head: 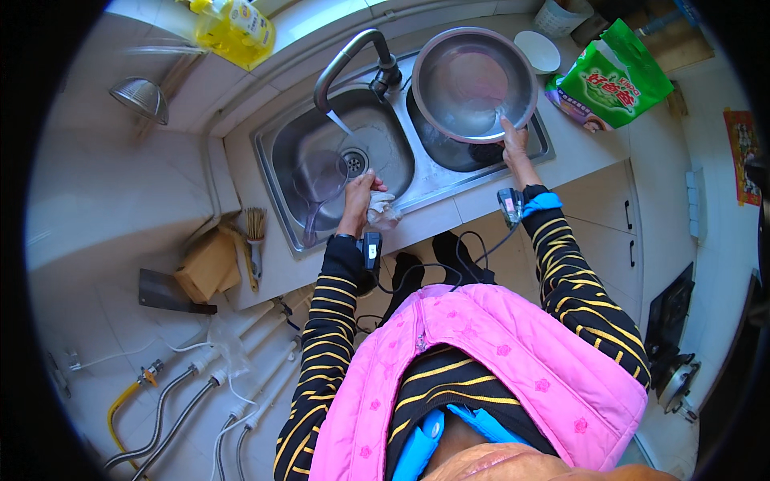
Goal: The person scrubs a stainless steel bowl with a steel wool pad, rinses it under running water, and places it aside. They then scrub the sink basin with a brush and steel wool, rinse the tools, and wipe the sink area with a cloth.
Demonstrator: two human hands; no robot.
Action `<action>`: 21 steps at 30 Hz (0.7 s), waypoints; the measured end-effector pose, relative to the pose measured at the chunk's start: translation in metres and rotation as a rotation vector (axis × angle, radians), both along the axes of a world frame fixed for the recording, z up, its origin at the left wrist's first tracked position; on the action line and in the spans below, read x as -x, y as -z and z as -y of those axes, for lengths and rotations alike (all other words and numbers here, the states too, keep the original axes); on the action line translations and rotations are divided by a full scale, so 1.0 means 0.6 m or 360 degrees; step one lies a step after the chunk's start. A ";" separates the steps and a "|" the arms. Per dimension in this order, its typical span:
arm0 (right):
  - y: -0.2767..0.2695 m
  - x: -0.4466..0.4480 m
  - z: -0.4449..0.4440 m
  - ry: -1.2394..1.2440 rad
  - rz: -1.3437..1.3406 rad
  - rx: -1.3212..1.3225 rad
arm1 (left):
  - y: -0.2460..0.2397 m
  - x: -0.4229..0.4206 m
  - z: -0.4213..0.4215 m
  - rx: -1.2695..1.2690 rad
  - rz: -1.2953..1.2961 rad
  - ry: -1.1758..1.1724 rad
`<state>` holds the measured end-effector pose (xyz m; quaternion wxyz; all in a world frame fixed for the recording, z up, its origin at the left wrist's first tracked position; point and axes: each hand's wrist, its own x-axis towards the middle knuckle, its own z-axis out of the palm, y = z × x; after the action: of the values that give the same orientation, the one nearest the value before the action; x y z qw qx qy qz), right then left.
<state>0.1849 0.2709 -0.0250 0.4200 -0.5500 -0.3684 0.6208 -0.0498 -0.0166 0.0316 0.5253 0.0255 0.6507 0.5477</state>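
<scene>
My right hand [514, 143] grips the near rim of a round metal basin [424, 99]. The basin holds some water and is above the right bowl [430, 141] of a double steel sink. My left hand [360, 197] is over the near side of the left bowl [394, 141], its fingers curled. A pale wet rag [381, 209] lies against its palm side at the sink's front edge; whether the fingers hold it is hard to tell. A translucent purple dipper [319, 177] rests in the left bowl. Water [341, 123] runs from the curved faucet [325, 78].
A green detergent bag [619, 84] and a white bowl [537, 52] stand right of the sink. Yellow dish soap [237, 30] sits on the ledge behind. On the left are a brush [255, 231], a wooden knife block [207, 264] and a cleaver [165, 293]. Cables link my wrist devices.
</scene>
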 end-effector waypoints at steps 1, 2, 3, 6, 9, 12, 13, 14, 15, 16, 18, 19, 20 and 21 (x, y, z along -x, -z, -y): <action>0.007 0.009 -0.002 0.0058 -0.0019 -0.0058 | -0.002 -0.002 -0.001 -0.0003 -0.0006 -0.0006; 0.013 0.017 -0.004 0.0069 0.0026 -0.0086 | -0.004 -0.003 -0.001 -0.0009 -0.0010 -0.0013; 0.019 0.022 -0.006 0.0077 0.0078 -0.0105 | -0.007 -0.003 -0.002 -0.0017 -0.0023 -0.0012; 0.024 0.023 -0.008 0.0026 0.0249 -0.0190 | -0.014 -0.004 0.000 -0.0020 -0.0051 -0.0017; 0.017 0.009 -0.007 0.0127 0.0249 -0.0215 | -0.018 -0.004 0.005 0.0006 -0.0061 -0.0026; 0.003 -0.002 -0.009 0.0112 0.0433 -0.0502 | -0.019 -0.004 0.008 -0.0001 -0.0073 -0.0049; -0.002 -0.004 -0.011 0.0101 0.0541 -0.0542 | -0.019 -0.005 0.008 -0.0011 -0.0058 -0.0056; -0.007 -0.005 -0.014 0.0069 0.0655 -0.0541 | -0.020 -0.005 0.009 -0.0018 -0.0043 -0.0062; -0.013 -0.005 -0.017 0.0076 0.0752 -0.0606 | -0.021 -0.007 0.008 -0.0011 -0.0050 -0.0053; -0.018 -0.005 -0.020 0.0094 0.0838 -0.0579 | -0.022 -0.008 0.006 -0.0007 -0.0056 -0.0039; -0.029 -0.006 -0.023 0.0057 0.0973 -0.0702 | -0.024 -0.009 0.003 -0.0004 -0.0053 -0.0007; -0.035 -0.008 -0.023 0.0046 0.1042 -0.0755 | -0.026 -0.010 0.002 -0.0004 -0.0044 0.0008; -0.041 -0.011 -0.021 -0.0018 0.0872 -0.0538 | -0.027 -0.010 0.000 -0.0006 -0.0036 0.0021; -0.047 -0.014 -0.018 -0.0085 0.0704 -0.0297 | -0.028 -0.010 -0.001 -0.0027 -0.0052 0.0024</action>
<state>0.1935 0.2818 0.0034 0.3615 -0.6214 -0.5217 0.4593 -0.0438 -0.0162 0.0486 0.5185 0.0440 0.6543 0.5487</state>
